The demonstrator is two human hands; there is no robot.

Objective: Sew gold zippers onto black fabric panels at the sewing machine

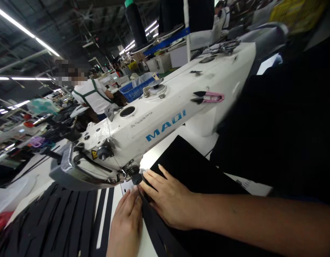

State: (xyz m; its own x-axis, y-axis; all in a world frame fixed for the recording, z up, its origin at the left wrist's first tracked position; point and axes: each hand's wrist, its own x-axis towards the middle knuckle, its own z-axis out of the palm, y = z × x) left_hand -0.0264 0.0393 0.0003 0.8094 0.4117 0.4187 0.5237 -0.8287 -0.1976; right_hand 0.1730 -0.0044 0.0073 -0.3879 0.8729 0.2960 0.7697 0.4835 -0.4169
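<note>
Both hands work close under the head of a sewing machine. The left hand (127,221) rests on the tabletop (146,246) with bent fingers, their tips at the upper end of a narrow black strip (161,233); whether they pinch it cannot be told. The right hand (171,200) is open, palm down, its fingers slightly apart on a black fabric piece (186,162). This piece lies beneath that hand and extends under the machine's arm; the strip runs between the two hands. To the left, many dark strips (71,217) lie side by side. Above the hands, the white sewing machine (167,103), lettered "MAQI", slants across the view; pink-handled thread snips (211,97) lie against its side. Beyond it stand a dark thread cone (135,26) and a blue basket (136,89). Farther back, a person in a white top (94,96) with dark straps is turned partly away, beneath rows of ceiling lights (15,22).
</note>
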